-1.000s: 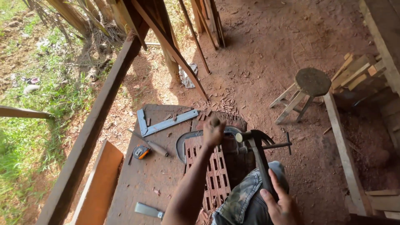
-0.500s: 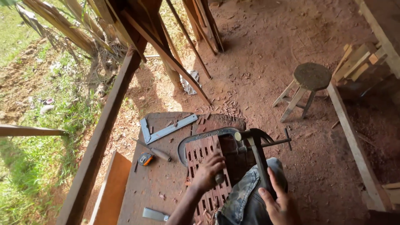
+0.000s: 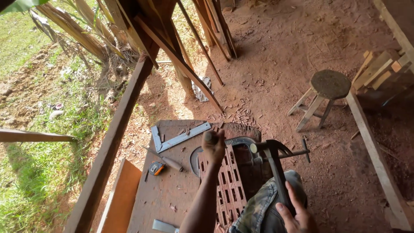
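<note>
Gripping a small wooden-handled tool (image 3: 211, 138), the left hand (image 3: 214, 146) is raised over the carved lattice panel (image 3: 227, 185), its grip closed tight round the handle. That panel (reddish wood, rows of cut slots) lies on the tabletop (image 3: 172, 194), pinned by a dark metal clamp (image 3: 276, 172) beside the person's camouflage-clad knee (image 3: 263, 207). The right hand (image 3: 295, 215) rests on the clamp's long bar, fingers loosely curled on it. A steel square (image 3: 179, 139), a chisel (image 3: 168, 162) and an orange tape measure (image 3: 156, 168) lie left of the panel, apart from it. Judging by the pose, a carving stroke is mid-lift; landing it cleanly calls for steady aim at a slot while the panel stays pinned.
</note>
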